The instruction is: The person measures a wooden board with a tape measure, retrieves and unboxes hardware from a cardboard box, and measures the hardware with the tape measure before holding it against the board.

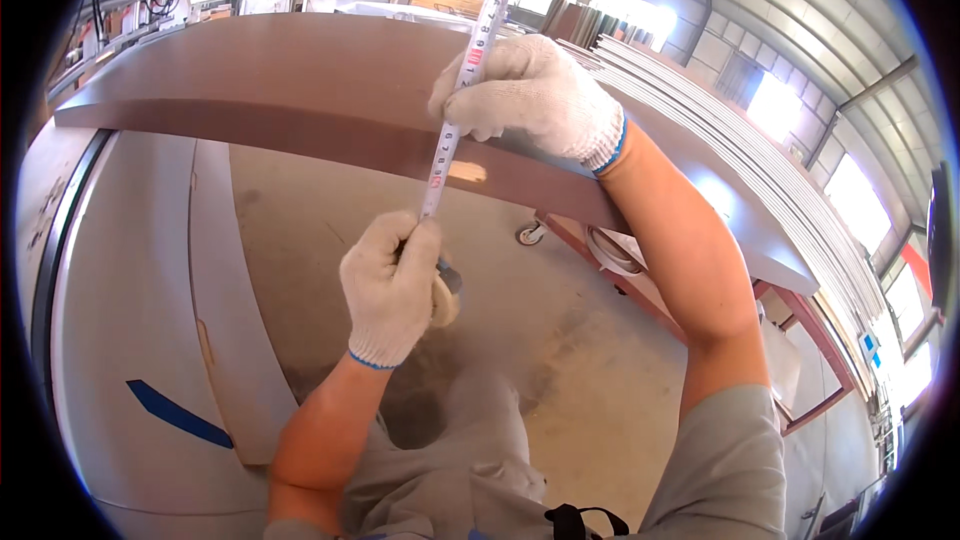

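While my left hand (388, 285), in a white knit glove, grips the case of a tape measure (441, 285), my right hand (535, 95), gloved alike, pinches the white tape (462, 80) against the top of a brown board (300, 80). From the case, the tape runs upward across the board's front edge, under my right fingers, and on toward the far side. Resting on a red-framed cart (800, 330) with a small caster wheel (529, 233), the board stands above a dusty concrete floor (520, 360). Grey panels (130, 320), one bearing blue strips, lie to my left.
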Demonstrator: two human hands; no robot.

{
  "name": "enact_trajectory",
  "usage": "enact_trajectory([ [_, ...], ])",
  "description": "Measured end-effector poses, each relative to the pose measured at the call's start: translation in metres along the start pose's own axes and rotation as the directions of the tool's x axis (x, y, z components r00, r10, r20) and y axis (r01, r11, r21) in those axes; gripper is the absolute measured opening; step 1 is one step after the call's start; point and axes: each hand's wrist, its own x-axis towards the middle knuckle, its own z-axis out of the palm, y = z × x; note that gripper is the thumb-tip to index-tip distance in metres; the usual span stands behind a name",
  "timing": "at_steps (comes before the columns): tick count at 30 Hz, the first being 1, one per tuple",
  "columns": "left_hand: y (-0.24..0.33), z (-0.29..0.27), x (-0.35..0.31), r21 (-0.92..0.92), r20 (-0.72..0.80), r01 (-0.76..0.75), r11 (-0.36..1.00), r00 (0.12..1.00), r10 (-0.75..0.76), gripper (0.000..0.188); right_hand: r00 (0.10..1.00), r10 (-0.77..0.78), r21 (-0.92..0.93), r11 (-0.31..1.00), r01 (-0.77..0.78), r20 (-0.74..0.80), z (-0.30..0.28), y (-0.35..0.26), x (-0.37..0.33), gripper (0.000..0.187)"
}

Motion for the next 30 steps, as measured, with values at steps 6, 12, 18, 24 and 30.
enact_trajectory([
  [6, -0.012, 0.003, -0.006, -0.018, 0.022, 0.035, 0.999, 0.999, -0.034, 0.013, 1.0, -0.031, 0.067, 0.997, 0.03, 0.006, -0.006, 0.012, -0.001, 0.019],
  [12, -0.021, 0.0, -0.012, 0.014, -0.005, 0.034, 0.999, 0.999, -0.034, 0.014, 0.999, -0.018, 0.02, 1.0, 0.019, -0.047, -0.002, 0.007, 0.0, 0.022],
  [18, -0.025, 0.003, -0.013, 0.01, 0.002, -0.006, 1.0, 1.0, 0.006, 0.015, 0.999, 0.006, -0.013, 1.0, -0.007, -0.048, -0.004, 0.007, -0.003, 0.02],
  [24, -0.028, 0.003, 0.006, 0.119, 0.029, -0.112, 0.987, 0.994, 0.109, 0.017, 0.999, 0.012, -0.044, 0.999, -0.013, -0.035, -0.004, 0.006, -0.002, 0.021],
  [30, -0.025, 0.01, 0.017, 0.104, 0.004, -0.16, 0.982, 0.987, 0.161, 0.012, 0.999, 0.021, -0.098, 0.995, -0.025, -0.045, -0.004, 0.007, -0.003, 0.02],
])
